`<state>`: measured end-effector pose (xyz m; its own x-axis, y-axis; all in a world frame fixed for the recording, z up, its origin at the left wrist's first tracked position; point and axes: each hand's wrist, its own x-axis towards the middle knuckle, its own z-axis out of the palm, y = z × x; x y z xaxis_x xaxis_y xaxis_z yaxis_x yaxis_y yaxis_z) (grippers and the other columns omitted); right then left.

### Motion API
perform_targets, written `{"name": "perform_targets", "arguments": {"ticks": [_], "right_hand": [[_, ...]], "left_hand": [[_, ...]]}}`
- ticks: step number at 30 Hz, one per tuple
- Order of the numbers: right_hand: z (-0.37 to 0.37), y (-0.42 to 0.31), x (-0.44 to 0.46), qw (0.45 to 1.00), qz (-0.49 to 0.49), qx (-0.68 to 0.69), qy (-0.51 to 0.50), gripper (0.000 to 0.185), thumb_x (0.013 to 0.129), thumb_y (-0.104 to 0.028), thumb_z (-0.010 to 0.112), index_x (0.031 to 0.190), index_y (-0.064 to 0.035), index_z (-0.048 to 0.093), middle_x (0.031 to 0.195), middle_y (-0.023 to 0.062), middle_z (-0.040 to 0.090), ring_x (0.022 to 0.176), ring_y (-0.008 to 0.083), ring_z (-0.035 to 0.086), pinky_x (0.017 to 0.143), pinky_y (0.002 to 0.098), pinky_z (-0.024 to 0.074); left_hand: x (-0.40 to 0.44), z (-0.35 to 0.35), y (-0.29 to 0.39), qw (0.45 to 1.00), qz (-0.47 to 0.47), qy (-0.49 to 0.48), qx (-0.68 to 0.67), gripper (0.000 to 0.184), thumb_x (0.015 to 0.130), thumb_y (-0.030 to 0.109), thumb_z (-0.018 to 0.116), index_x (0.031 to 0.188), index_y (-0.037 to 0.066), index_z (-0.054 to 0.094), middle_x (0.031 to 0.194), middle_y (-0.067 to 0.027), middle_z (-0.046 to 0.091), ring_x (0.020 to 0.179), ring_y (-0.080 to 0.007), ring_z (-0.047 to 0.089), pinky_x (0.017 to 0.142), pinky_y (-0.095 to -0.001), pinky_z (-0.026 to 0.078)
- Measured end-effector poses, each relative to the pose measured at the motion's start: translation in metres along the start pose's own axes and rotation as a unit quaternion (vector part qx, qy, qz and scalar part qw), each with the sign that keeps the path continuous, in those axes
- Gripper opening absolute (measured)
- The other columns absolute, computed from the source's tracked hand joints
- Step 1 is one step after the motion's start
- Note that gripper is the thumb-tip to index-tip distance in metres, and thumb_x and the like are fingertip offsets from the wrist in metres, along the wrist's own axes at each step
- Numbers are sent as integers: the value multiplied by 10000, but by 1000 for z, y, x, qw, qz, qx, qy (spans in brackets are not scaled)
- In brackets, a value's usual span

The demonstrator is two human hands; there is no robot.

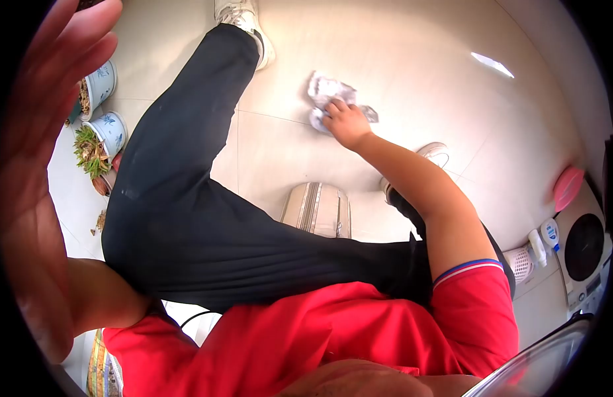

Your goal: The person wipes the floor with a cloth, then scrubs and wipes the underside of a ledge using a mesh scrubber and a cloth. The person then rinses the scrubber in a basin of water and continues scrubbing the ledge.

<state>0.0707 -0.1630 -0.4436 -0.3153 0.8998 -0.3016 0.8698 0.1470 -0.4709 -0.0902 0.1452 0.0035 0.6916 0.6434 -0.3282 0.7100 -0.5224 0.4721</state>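
Observation:
On the tiled floor lies a crumpled white and grey cloth (pixel 327 87), slightly smeared by motion. My right hand (pixel 348 125) presses down on it from the near side, with the fingers curled into its folds. Close to the camera, at the left edge, my left hand (pixel 45 126) is raised with its fingers stretched upward. Nothing shows in its palm, though the fingertips run toward the dark rim of the view. My legs in black trousers (pixel 167 185) are spread around the floor area where the cloth lies.
Blue-and-white flower pots (pixel 111 132) with plants stand at the left. Between my legs is a beige ribbed case-like object (pixel 317 208). At the right are a pink basin (pixel 568 188), a white bottle (pixel 550 233), a perforated basket (pixel 520 264) and a front-loading washing machine (pixel 583 248).

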Motion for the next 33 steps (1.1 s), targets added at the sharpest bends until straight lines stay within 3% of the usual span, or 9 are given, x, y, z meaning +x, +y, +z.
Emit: {"name": "perform_targets", "arguments": {"ticks": [3,5,7,11,16,21,25,29,33], "right_hand": [[-23,72,-98,994,-17,-22,-107,180,860,-191,585,997,-172,702,1195,37,569,1200,240,522,887,416,515],[-50,136,-147,984,98,-78,-129,211,861,-166,610,1063,-141,666,1211,71,570,1194,276,547,848,427,539],[-78,174,-158,923,374,-65,-63,249,847,-172,654,1092,-126,645,1162,123,612,1043,344,634,805,461,547],[-79,103,-91,965,232,117,19,439,818,-237,719,1189,-99,529,1018,162,651,885,394,664,765,491,533],[9,-112,10,952,-47,279,-116,420,870,-178,625,1277,-154,523,1040,168,658,908,364,682,763,476,548],[69,-193,-2,932,36,253,-255,310,872,-139,605,1173,-85,559,996,151,678,909,337,692,747,442,559],[102,-126,-25,952,119,247,-138,297,851,-147,620,1127,-54,560,972,151,685,879,325,693,721,435,558],[29,15,-72,975,207,80,-22,274,867,-209,570,1113,-90,550,1011,144,683,887,328,688,745,472,547],[-53,152,-119,853,512,39,93,314,858,-293,623,1089,-82,596,1045,151,708,960,366,677,824,482,529]], "left_hand": [[1,1,-1,1000,20,0,-7,617,1033,486,337,1454,45,429,1379,-200,533,1266,-243,547,1103,-364,381],[6,-1,-2,999,45,3,-7,621,1032,488,338,1454,42,426,1378,-204,532,1265,-247,548,1101,-366,383],[21,-6,-8,997,75,8,-13,625,1031,491,339,1454,39,423,1376,-208,531,1263,-251,548,1099,-368,385],[27,-12,-5,995,100,9,-19,633,1029,495,341,1455,33,418,1373,-216,530,1261,-258,549,1095,-372,389],[25,-8,-6,993,113,-2,-29,643,1027,501,344,1455,26,410,1369,-226,527,1257,-267,550,1091,-377,394],[5,5,-3,995,88,-24,-40,654,1025,506,347,1456,18,403,1365,-236,525,1254,-276,551,1087,-383,398],[1,9,-5,995,88,-19,-46,662,1023,511,350,1456,12,398,1362,-244,524,1251,-283,552,1083,-387,402],[-6,8,-6,994,94,-24,-58,671,1021,515,352,1457,6,392,1359,-252,522,1249,-291,553,1080,-391,406],[-18,3,1,992,97,-30,-69,680,1020,520,354,1457,0,386,1356,-260,520,1246,-298,554,1076,-395,410]]}}
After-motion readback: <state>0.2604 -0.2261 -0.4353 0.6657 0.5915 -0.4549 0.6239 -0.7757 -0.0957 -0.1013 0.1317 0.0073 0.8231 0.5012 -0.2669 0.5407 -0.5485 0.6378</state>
